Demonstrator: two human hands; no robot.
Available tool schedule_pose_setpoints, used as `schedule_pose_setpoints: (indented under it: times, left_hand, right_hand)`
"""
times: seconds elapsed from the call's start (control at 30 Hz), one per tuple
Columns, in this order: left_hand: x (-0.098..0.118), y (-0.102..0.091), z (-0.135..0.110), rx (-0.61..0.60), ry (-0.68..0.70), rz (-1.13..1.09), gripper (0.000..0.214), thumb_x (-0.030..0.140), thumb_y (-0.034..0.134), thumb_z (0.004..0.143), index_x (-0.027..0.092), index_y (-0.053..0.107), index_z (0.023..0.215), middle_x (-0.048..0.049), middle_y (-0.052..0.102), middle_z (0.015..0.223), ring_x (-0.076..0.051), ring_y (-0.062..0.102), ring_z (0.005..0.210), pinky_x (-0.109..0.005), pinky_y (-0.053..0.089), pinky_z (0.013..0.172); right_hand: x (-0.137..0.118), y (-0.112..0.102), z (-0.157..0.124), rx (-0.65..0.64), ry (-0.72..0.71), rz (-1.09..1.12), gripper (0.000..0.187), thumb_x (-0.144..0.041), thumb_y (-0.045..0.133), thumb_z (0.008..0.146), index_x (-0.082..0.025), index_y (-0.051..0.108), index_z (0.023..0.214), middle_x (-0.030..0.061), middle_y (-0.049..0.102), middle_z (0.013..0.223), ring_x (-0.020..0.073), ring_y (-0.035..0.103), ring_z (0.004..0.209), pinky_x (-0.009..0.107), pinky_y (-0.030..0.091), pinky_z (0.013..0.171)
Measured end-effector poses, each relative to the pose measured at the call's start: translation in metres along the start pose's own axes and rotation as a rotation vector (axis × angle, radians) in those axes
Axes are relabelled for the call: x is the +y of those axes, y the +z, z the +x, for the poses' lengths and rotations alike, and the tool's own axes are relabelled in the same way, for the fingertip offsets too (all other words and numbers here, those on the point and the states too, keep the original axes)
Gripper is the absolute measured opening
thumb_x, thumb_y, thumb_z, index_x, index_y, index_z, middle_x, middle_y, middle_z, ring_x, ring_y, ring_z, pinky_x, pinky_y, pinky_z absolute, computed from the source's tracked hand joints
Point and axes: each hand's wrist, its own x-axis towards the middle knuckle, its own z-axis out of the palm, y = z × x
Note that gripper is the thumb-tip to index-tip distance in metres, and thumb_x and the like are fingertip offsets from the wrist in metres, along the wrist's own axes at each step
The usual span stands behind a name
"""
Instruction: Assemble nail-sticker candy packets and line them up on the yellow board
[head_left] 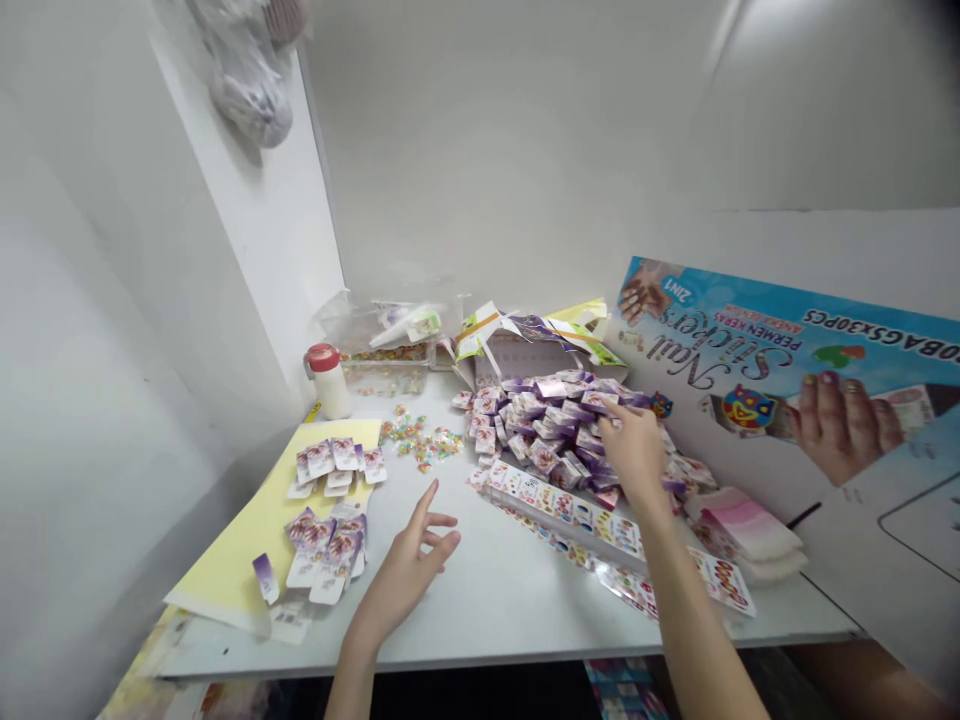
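Observation:
My left hand hovers over the white table with its fingers spread, holding nothing. Nearest to it lie purple-and-white printed cards, some also in a row higher on a yellow sheet. My right hand reaches into a heap of purple-and-white packets, its fingertips on the packets near the top. Whether those fingers grip one, I cannot tell. Under that wrist runs a long strip of printed sticker cards, partly hidden by my forearm.
Loose colourful candies lie mid-table, behind them a red-capped white bottle and a plastic bag. An open cardboard box stands at the back. A Nail Stickers poster board leans right, beside a pink-and-white stack.

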Motion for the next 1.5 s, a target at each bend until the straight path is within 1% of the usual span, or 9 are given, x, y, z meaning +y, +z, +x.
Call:
schedule_pose_setpoints:
  times: [0.07,0.3,0.6,0.83,0.93,1.07,1.2,1.37,1.5]
  left_hand:
    - [-0.004,-0.001,0.0,-0.01,-0.001,0.01,0.073,0.045,0.053,0.084,0.029,0.019,0.146,-0.01,0.058,0.116,-0.017,0.059,0.086,-0.031,0.052,0.072]
    - [-0.006,-0.002,0.001,-0.032,-0.04,0.08,0.068,0.047,0.051,0.084,0.028,0.025,0.144,-0.0088,0.058,0.114,-0.016,0.058,0.079,-0.03,0.051,0.072]
    - [-0.002,0.006,0.0,-0.049,-0.025,0.108,0.061,0.047,0.051,0.083,0.025,0.036,0.139,-0.0083,0.06,0.111,-0.018,0.058,0.085,-0.03,0.049,0.074]
    - [0.005,0.012,0.0,-0.046,0.007,0.156,0.048,0.046,0.05,0.084,0.022,0.053,0.126,-0.007,0.065,0.105,-0.02,0.059,0.093,-0.033,0.047,0.083]
    - [0.008,0.023,-0.002,-0.054,0.026,0.127,0.046,0.046,0.05,0.085,0.023,0.056,0.124,-0.0079,0.065,0.112,-0.022,0.059,0.101,-0.034,0.045,0.087]
    - [0.019,0.046,-0.005,-0.053,0.143,-0.018,0.047,0.044,0.052,0.085,0.024,0.053,0.128,-0.0081,0.059,0.127,-0.024,0.052,0.115,-0.033,0.043,0.091]
    - [0.025,0.061,-0.006,0.007,0.166,-0.224,0.037,0.046,0.053,0.084,0.015,0.068,0.097,-0.0064,0.07,0.086,-0.02,0.062,0.077,-0.026,0.047,0.067]
    - [0.02,0.054,-0.004,0.119,0.076,-0.276,0.038,0.046,0.064,0.075,0.013,0.059,0.058,0.0024,0.053,0.052,-0.009,0.044,0.049,-0.02,0.031,0.046]
    - [0.024,0.042,-0.006,0.105,0.054,-0.288,0.031,0.042,0.066,0.074,0.012,0.066,0.066,0.0005,0.057,0.057,-0.01,0.047,0.053,-0.02,0.034,0.049]
  right_hand:
    - [0.006,-0.001,-0.025,-0.069,-0.072,-0.108,0.039,-0.026,0.048,0.083,-0.023,0.062,0.119,0.0141,0.055,0.12,0.0231,0.06,0.083,0.029,0.04,0.064]
    - [0.046,0.011,-0.072,-0.748,-0.331,-0.105,0.02,-0.011,0.056,0.069,-0.017,0.071,0.081,0.01,0.069,0.086,0.0228,0.06,0.08,0.025,0.037,0.066]
    - [0.045,-0.001,-0.071,-0.739,-0.392,-0.141,0.021,-0.01,0.052,0.072,-0.018,0.066,0.059,0.0062,0.064,0.06,0.0178,0.056,0.058,0.026,0.03,0.055]
    - [0.02,-0.023,-0.091,-0.02,-0.49,-0.14,0.021,-0.019,0.046,0.084,-0.016,0.066,0.084,0.0092,0.068,0.08,0.0233,0.059,0.078,0.03,0.037,0.065]
    - [0.0,-0.042,-0.103,0.065,-0.526,0.118,0.025,-0.025,0.044,0.088,-0.016,0.067,0.089,0.0093,0.068,0.084,0.0234,0.059,0.081,0.034,0.041,0.074]
    - [-0.028,-0.052,-0.125,-0.231,-0.283,0.593,0.027,-0.034,0.053,0.086,-0.019,0.067,0.104,0.0083,0.068,0.093,0.0197,0.061,0.077,0.029,0.047,0.067]
    - [-0.042,-0.036,-0.142,-0.597,0.04,0.923,0.036,-0.041,0.065,0.076,-0.017,0.07,0.102,0.0089,0.07,0.09,0.0196,0.062,0.071,0.03,0.05,0.062]
    - [-0.049,-0.013,-0.15,-0.754,0.109,1.069,0.031,-0.04,0.07,0.071,-0.016,0.073,0.091,0.0087,0.071,0.086,0.0197,0.06,0.072,0.029,0.049,0.062]
    - [-0.052,-0.003,-0.151,-0.681,0.024,1.076,0.019,-0.034,0.068,0.073,-0.018,0.075,0.081,0.0062,0.069,0.078,0.0186,0.058,0.068,0.028,0.046,0.059]
